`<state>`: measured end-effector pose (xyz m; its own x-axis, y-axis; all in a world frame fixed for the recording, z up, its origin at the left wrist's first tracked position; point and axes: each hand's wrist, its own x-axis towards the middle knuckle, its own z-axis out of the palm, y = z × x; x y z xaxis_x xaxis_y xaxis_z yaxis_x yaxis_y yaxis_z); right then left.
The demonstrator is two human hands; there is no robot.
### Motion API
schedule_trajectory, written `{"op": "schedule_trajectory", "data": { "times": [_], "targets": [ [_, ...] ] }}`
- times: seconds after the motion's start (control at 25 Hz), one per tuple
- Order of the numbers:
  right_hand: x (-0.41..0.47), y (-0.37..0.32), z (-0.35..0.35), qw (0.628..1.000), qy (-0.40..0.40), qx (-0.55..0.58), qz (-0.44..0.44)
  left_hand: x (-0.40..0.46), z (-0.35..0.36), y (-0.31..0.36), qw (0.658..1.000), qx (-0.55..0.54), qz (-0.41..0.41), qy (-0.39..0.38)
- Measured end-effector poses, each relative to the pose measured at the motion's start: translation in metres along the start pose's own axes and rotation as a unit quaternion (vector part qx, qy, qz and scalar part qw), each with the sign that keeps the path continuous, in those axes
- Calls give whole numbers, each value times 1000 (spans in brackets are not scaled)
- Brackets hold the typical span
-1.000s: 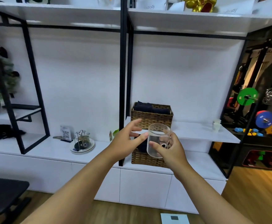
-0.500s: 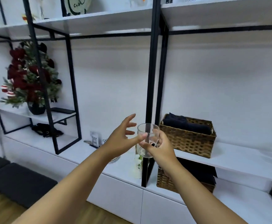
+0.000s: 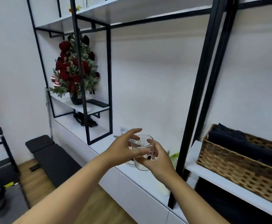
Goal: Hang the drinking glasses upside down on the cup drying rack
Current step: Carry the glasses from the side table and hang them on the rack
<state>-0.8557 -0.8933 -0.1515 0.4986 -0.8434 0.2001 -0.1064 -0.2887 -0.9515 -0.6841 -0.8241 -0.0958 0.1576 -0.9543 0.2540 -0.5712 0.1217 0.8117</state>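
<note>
Two hands up at chest height, one drinking glass between them. Right hand wrapped round the glass's lower half, mouth up. Left hand loose, fingers spread, fingertips against the glass's left side. Wicker basket right of the hands; red flower arrangement far up-left.

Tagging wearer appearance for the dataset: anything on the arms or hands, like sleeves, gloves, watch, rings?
Nothing visible. Left hand and right hand are bare, no gloves, no rings seen on the fingers. Both forearms are bare to the frame edge: no sleeves, watch or bands in view.
</note>
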Motion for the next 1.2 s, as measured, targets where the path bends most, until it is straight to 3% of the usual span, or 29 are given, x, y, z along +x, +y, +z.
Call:
{"op": "schedule_trajectory", "data": {
  "times": [0.24, 0.56, 0.72, 0.96, 1.12, 1.2],
  "targets": [
    [94, 2, 38, 1000, -8, 1, 19, 76, -48, -57, 998, -53, 6, 17],
    [194, 12, 87, 995, 58, 72, 29, 178, -104, -108, 995, -98, 26, 21],
    [223, 31, 95, 983, 93, 144, 69, 215, -112, -135, 983, -178, 6, 50],
    [281, 61, 84, 918, 30, 372, 138, 267, -104, -169, 957, -284, -46, 34],
    [327, 87, 71, 897, 7, 414, 157, 296, -89, -199, 961, -269, -66, 13],
    [340, 98, 64, 908, -4, 393, 143, 298, -91, -216, 972, -226, -68, -13]
  ]
}}
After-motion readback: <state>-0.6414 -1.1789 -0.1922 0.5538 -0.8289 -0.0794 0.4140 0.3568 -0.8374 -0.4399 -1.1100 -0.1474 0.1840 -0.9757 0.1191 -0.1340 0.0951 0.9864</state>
